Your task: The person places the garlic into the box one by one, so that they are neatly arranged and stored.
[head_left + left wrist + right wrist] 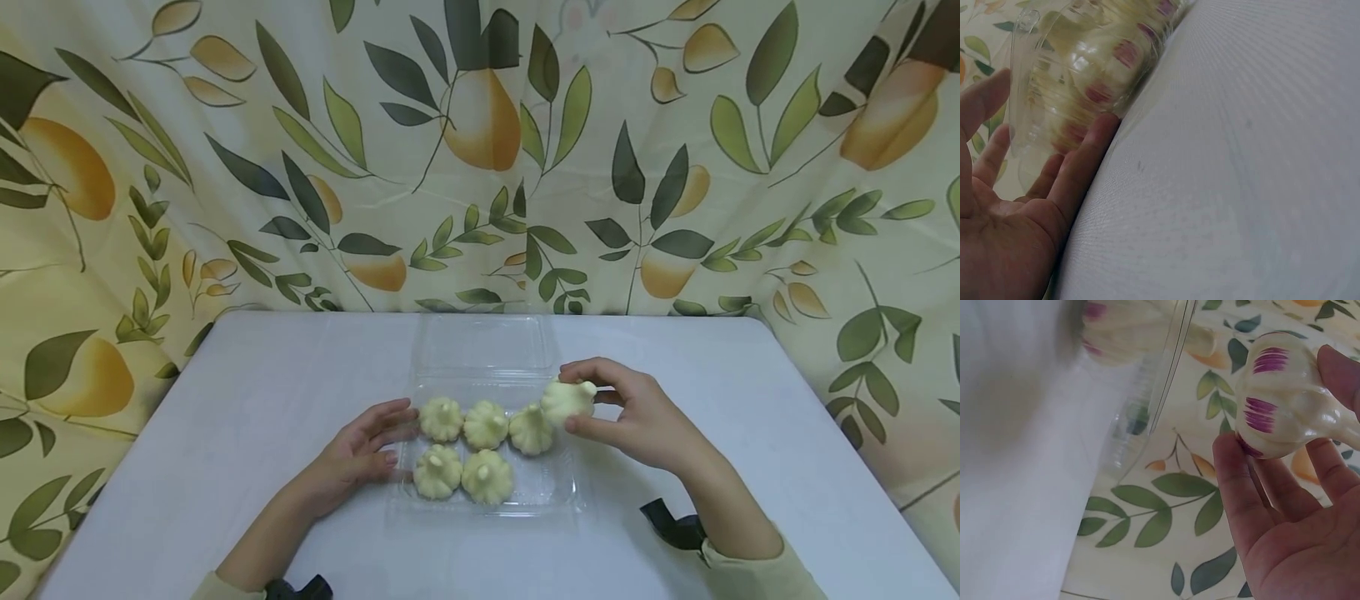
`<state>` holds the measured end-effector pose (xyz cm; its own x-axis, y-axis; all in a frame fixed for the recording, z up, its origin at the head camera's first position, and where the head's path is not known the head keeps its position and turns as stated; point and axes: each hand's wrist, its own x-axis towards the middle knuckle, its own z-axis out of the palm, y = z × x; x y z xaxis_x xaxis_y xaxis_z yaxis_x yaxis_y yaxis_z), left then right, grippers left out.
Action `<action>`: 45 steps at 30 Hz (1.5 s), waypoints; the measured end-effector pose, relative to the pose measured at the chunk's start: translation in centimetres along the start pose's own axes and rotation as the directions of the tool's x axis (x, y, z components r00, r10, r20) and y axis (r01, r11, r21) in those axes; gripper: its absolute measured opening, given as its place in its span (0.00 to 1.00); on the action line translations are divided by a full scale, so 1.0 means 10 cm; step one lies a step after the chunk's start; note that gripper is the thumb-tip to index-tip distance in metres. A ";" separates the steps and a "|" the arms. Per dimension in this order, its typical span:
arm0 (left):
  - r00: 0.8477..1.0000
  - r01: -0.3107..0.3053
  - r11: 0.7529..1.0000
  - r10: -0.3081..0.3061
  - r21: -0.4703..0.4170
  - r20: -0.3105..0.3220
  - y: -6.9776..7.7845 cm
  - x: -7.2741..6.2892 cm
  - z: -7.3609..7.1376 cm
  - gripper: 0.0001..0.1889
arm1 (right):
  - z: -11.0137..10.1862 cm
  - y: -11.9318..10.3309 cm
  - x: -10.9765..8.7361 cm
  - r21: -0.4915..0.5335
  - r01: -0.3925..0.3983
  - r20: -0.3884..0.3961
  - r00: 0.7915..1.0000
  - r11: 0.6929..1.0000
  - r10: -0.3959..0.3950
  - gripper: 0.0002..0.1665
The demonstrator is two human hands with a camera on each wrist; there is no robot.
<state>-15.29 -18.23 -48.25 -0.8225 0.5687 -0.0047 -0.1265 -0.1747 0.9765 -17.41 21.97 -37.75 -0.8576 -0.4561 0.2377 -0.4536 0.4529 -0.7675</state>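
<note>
My right hand (pixel 637 417) holds a pale garlic bulb (pixel 567 403) between thumb and fingers, above the right side of a clear plastic container (pixel 536 492). In the right wrist view that garlic bulb (pixel 1279 394) shows purple streaks and a shiny surface, its stem toward the palm. Several more garlic bulbs sit in the container in two rows, among them one at the front (pixel 487 477). At the container's left side rests my left hand (pixel 352 458), its fingers fairly straight. The left wrist view shows its fingertips (pixel 1105 125) at the container wall.
The container's clear lid (pixel 482 346) lies folded back toward the far side. Everything stands on a white table (pixel 300 367). Behind the table's far edge hangs a curtain (pixel 480 208) printed with leaves and fruit. A black strap piece (pixel 672 525) shows near the right wrist.
</note>
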 end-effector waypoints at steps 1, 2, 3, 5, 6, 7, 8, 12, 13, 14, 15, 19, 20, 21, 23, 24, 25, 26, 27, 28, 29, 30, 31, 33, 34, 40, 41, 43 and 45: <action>1.000 -0.004 1.000 0.004 0.001 0.002 0.00 0.00 0.00 0.37 | 0.00 -0.01 0.00 0.000 -0.002 0.002 1.000 1.000 0.002 0.26; 1.000 -0.006 1.000 0.006 0.002 0.001 0.00 0.00 0.00 0.37 | 0.00 -0.02 0.00 -0.003 -0.001 0.004 1.000 1.000 0.001 0.26; 1.000 -0.008 1.000 0.008 0.003 0.000 0.00 0.01 -0.01 0.37 | 0.01 -0.03 0.00 -0.002 -0.003 0.006 1.000 1.000 0.003 0.27; 1.000 -0.004 1.000 0.004 0.005 -0.001 0.00 0.01 -0.01 0.37 | 0.01 -0.05 0.00 -0.011 -0.005 0.012 1.000 1.000 0.005 0.27; 1.000 -0.004 1.000 0.004 0.005 -0.001 0.00 0.01 -0.01 0.37 | 0.02 -0.06 0.00 -0.017 -0.008 0.014 1.000 1.000 0.009 0.27; 1.000 -0.004 1.000 0.004 0.006 0.000 0.00 0.01 -0.01 0.37 | 0.02 -0.07 -0.01 -0.020 -0.011 0.016 1.000 1.000 0.011 0.27; 1.000 -0.002 1.000 0.002 0.004 -0.001 0.00 0.01 -0.01 0.36 | 0.03 -0.07 -0.01 -0.024 -0.013 0.019 1.000 1.000 0.014 0.27; 1.000 0.002 1.000 -0.002 0.003 -0.003 0.00 0.01 -0.01 0.36 | 0.05 -0.11 -0.02 -0.024 -0.017 0.030 0.999 1.000 0.017 0.26; 1.000 0.005 1.000 -0.005 0.004 -0.005 0.00 0.01 -0.01 0.36 | 0.05 -0.12 -0.02 -0.023 -0.013 0.033 0.999 1.000 0.013 0.26; 1.000 0.008 1.000 -0.008 0.003 -0.007 0.00 0.02 0.00 0.36 | 0.06 -0.12 -0.03 -0.022 -0.009 0.035 0.999 1.000 0.010 0.26; 1.000 0.010 1.000 -0.010 0.004 -0.008 0.01 0.02 0.00 0.37 | 0.06 -0.12 -0.03 -0.020 -0.004 0.037 0.999 1.000 0.004 0.26; 1.000 0.015 1.000 -0.015 0.008 -0.010 0.01 0.02 0.00 0.37 | 0.08 -0.12 -0.03 -0.014 0.029 0.044 0.999 0.999 -0.028 0.25; 1.000 0.016 1.000 -0.016 0.007 -0.008 0.01 0.02 -0.01 0.37 | 0.08 -0.12 -0.03 -0.011 0.036 0.046 0.998 0.999 -0.035 0.25; 1.000 0.017 1.000 -0.017 0.007 -0.007 0.01 0.02 -0.01 0.37 | 0.09 -0.13 -0.03 -0.008 0.041 0.050 0.998 0.999 -0.041 0.24; 1.000 0.019 1.000 -0.019 0.005 -0.005 0.01 0.01 -0.01 0.37 | 0.10 -0.14 -0.03 -0.007 0.047 0.058 0.997 0.999 -0.047 0.24; 1.000 0.020 1.000 -0.020 0.002 -0.005 0.01 0.01 -0.01 0.37 | 0.11 -0.15 -0.03 -0.006 0.046 0.062 0.997 0.999 -0.046 0.24; 1.000 0.023 1.000 -0.023 0.001 -0.005 0.01 0.01 -0.01 0.37 | 0.12 -0.15 -0.03 -0.005 0.048 0.066 0.997 0.999 -0.048 0.24; 1.000 0.023 1.000 -0.023 -0.003 -0.003 0.01 0.01 -0.01 0.37 | 0.12 -0.16 -0.03 -0.002 0.051 0.069 0.996 0.999 -0.051 0.24; 1.000 0.019 1.000 -0.019 -0.004 -0.002 0.01 0.01 -0.01 0.37 | 0.13 -0.16 -0.03 0.002 0.052 0.072 0.996 0.999 -0.052 0.25; 1.000 0.018 1.000 -0.018 -0.006 -0.002 0.01 0.01 -0.01 0.37 | 0.14 -0.16 -0.03 0.006 0.051 0.072 0.996 0.999 -0.052 0.26; 1.000 0.016 1.000 -0.016 -0.007 -0.002 0.01 0.01 -0.01 0.37 | 0.15 -0.16 -0.03 0.012 0.049 0.072 0.996 0.999 -0.049 0.27; 1.000 0.015 1.000 -0.015 -0.009 -0.001 0.01 0.01 -0.01 0.37 | 0.16 -0.16 -0.03 0.027 0.044 0.071 0.996 0.999 -0.046 0.29; 1.000 0.014 1.000 -0.014 -0.011 -0.001 0.01 0.01 -0.01 0.37 | 0.17 -0.16 -0.02 0.044 0.035 0.072 0.997 0.998 -0.038 0.30; 1.000 0.013 1.000 -0.013 -0.011 -0.003 0.00 0.01 -0.01 0.37 | 0.18 -0.16 -0.02 0.089 0.002 0.072 0.997 0.996 -0.008 0.32; 1.000 0.016 1.000 -0.016 -0.011 -0.006 0.01 0.01 0.00 0.37 | 0.19 -0.16 -0.02 0.115 -0.019 0.075 0.997 0.993 0.010 0.33; 1.000 0.019 1.000 -0.019 -0.007 -0.010 0.01 0.00 0.01 0.37 | 0.22 -0.19 -0.02 0.257 -0.124 0.123 0.988 0.958 0.095 0.29; 1.000 0.018 1.000 -0.018 -0.007 -0.009 0.01 0.00 0.00 0.37 | 0.22 -0.19 -0.02 0.269 -0.132 0.132 0.986 0.954 0.099 0.28; 1.000 0.015 1.000 -0.015 -0.006 -0.007 0.00 0.00 0.00 0.37 | 0.23 -0.21 -0.02 0.286 -0.150 0.148 0.983 0.947 0.110 0.28; 1.000 0.010 1.000 -0.010 -0.005 -0.002 0.00 0.00 -0.01 0.37 | 0.24 -0.22 -0.02 0.308 -0.171 0.175 0.977 0.936 0.121 0.28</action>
<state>-15.35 -18.26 -48.25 -0.8225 0.5686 -0.0147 -0.1372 -0.1732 0.9753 -15.63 19.26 -37.55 -0.8505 -0.5247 0.0352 -0.2032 0.2660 -0.9423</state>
